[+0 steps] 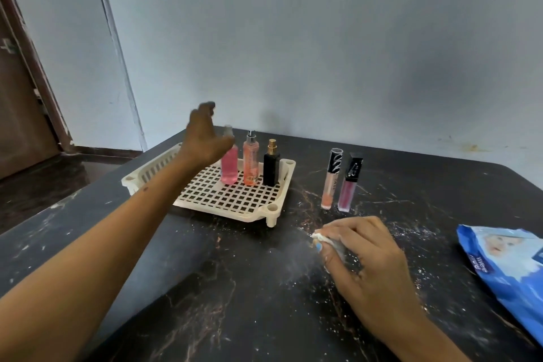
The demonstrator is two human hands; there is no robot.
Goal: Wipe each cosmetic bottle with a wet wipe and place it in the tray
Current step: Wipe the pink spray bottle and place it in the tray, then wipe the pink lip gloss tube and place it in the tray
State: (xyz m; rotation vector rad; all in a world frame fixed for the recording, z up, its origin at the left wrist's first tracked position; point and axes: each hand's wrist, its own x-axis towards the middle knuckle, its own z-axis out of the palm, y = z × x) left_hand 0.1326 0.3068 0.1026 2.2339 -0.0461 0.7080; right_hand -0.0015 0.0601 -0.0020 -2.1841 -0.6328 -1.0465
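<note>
Pale walls and a dark door at the left stand behind a black marbled counter point(235, 288) dusted with white specks. At its far side sits a cream grid tray point(229, 200) carrying three upright bottles along its back edge: a pink bottle point(229, 167), an orange spray point(250, 163) and a black bottle point(271, 166). Well to the right of the tray, two lip-gloss tubes, one peach point(331, 179) and one mauve point(349, 184), stand on the counter unplaced. A blue wipes pack point(505, 270) is cut off by the right edge. The left hand point(205, 138) hovers just above and in front of the pink bottle, fingers loosely spread and gripping nothing, though motion blur softens them. The right hand point(367, 253) rests near the tubes, its fingers pinching a crumpled wipe point(329, 241). Judging by this, the third bottle is just set down; next calls for reaching across to a tube, lifting it and rubbing it with the wipe.
</note>
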